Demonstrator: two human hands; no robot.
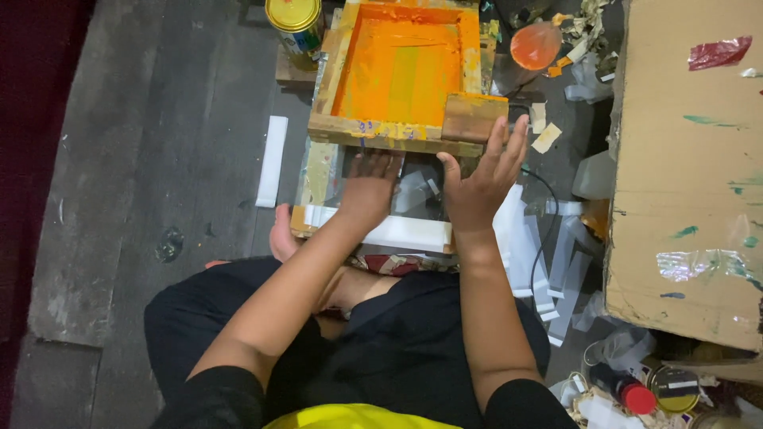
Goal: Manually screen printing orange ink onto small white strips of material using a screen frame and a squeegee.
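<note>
A wooden screen-printing frame (pixel 397 133) with orange ink on its mesh lies on the floor in front of me, its near edge raised. A wooden squeegee block (pixel 474 116) rests on the frame's near right corner. My left hand (pixel 367 189) reaches under the frame's near edge, palm down on the base board (pixel 318 179). My right hand (pixel 483 176) is spread open with its fingertips against the squeegee block and the frame's edge. A white strip (pixel 413 233) lies along the board's near edge.
A yellow-lidded tin (pixel 294 22) stands at the frame's far left. A white strip (pixel 273 160) lies on the dark floor to the left. Cardboard sheet (pixel 690 167) fills the right side. Several white strips (pixel 548 270), a black cable (pixel 548 230) and small jars (pixel 645 391) lie right.
</note>
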